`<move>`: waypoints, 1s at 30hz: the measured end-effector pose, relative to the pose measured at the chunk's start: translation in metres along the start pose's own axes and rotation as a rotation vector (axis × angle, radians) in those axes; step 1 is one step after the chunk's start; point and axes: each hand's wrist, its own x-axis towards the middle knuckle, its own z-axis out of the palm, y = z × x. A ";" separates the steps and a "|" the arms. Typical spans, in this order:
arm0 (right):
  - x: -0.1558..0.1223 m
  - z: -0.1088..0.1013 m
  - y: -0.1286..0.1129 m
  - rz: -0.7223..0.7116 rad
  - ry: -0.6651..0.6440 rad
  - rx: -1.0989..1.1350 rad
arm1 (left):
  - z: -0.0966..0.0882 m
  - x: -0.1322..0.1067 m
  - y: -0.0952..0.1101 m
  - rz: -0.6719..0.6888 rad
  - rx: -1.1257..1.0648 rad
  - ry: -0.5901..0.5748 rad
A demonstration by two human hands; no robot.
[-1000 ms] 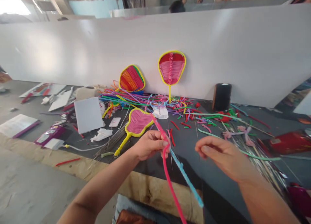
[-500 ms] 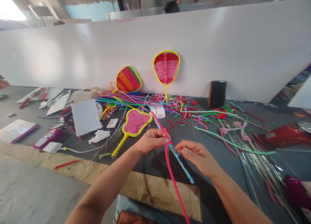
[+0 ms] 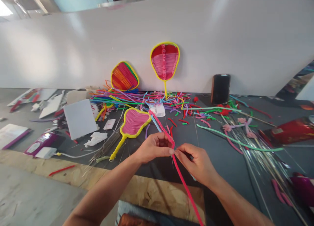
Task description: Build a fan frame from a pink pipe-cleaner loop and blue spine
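Observation:
My left hand is closed in a pinch on a bright pink pipe cleaner, which bends at the fingertips and trails down toward my lap. Alongside its upper part runs a light blue pipe cleaner, partly hidden by my fingers. Thumb and fingers of my right hand are pinched together right at the left fingertips, on the blue pipe cleaner; its tip peeks out below that hand. Just left of the strands lies a yellow-rimmed pink fan, flat on the dark table.
Two finished-looking fans, one red and pink, one orange and red, lean against the white board. Loose pipe cleaners heap below them. A phone stands at right, near metal rods and a red can.
My right hand has come left and closed against the left fingertips, covering most of the blue pipe cleaner's lower end. The camera view has tipped slightly downward.

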 end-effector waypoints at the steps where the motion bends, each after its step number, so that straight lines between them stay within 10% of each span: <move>1: 0.000 0.000 -0.001 -0.010 0.002 0.000 | 0.001 0.000 0.000 -0.011 0.002 0.010; 30: 0.007 0.000 0.010 0.258 -0.368 0.634 | 0.002 -0.006 0.002 -0.044 0.116 -0.085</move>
